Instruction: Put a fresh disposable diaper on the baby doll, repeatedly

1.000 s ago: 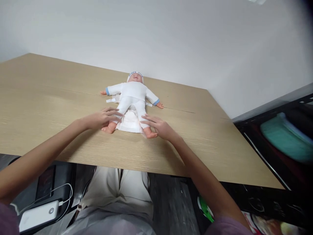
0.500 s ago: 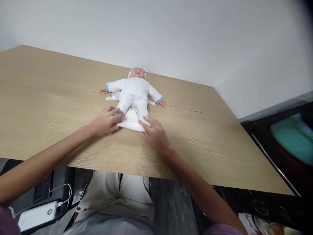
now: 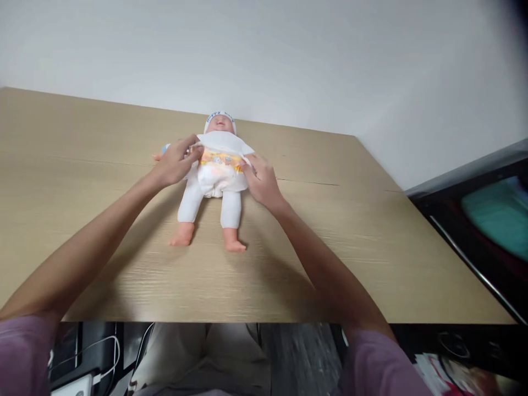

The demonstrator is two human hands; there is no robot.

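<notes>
A baby doll [image 3: 188,202] in white clothes and a printed cap lies on its back, feet toward me. Between its legs and up over its belly runs a white diaper [image 3: 216,175] with a yellow-orange printed band. My left hand [image 3: 176,159] pinches the diaper's front edge on the left side. On the other side my right hand [image 3: 262,177] pinches the opposite corner of that edge. The front panel is stretched between both hands below the doll's chest. My right hand and the panel hide one of the doll's arms.
The doll lies on a wooden table [image 3: 330,231] with a white wall [image 3: 264,60] behind it. Under the front edge at left is a white power bank [image 3: 74,386] with a cable. Dark furniture with a teal item [image 3: 497,214] stands at right.
Both hands have moved away from me, bringing the diaper's front from between the doll's legs up over its belly. The printed band and the doll's feet now show.
</notes>
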